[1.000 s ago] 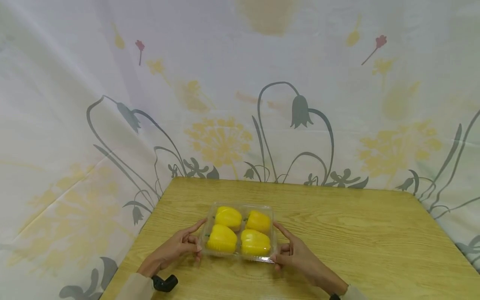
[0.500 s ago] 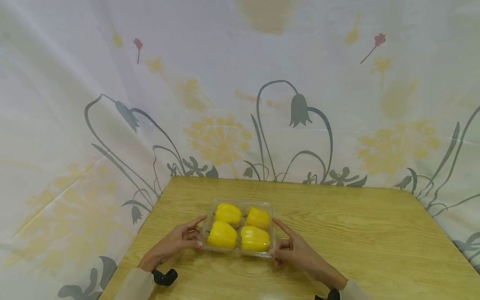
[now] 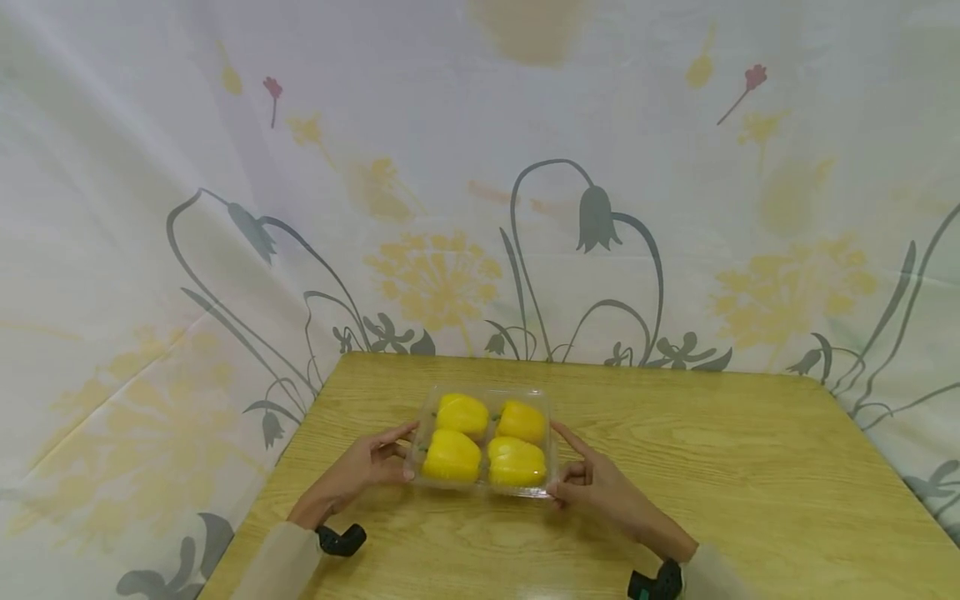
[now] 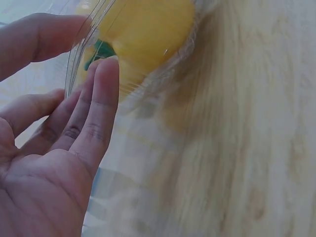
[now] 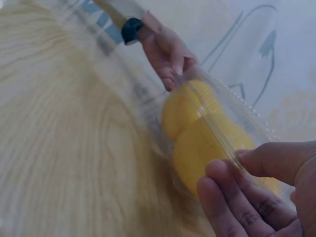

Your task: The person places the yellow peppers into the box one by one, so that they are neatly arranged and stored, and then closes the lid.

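Observation:
A clear plastic clamshell box [image 3: 483,485] with several yellow bell peppers [image 3: 517,461] inside is held over the wooden table. My left hand [image 3: 367,467] pinches its left edge, and my right hand [image 3: 600,492] pinches the right one. In the left wrist view, the thumb lies on one side of the layered plastic rim and the fingertips [image 4: 106,74] on the other. A green stem [image 4: 102,50] shows through the plastic. The right wrist view has the right thumb [image 5: 276,162] pressing the rim against the fingers, with the left hand [image 5: 168,52] at the far end.
The wood-grain table [image 3: 735,483] extends to both sides and behind the box. A flower-print cloth [image 3: 450,125] hangs along the table's back and left. Black devices [image 3: 341,540] are strapped to both wrists, below beige sleeves.
Both hands have carried the box a little away from the body and slightly to the right. Their hold on its edges stays the same.

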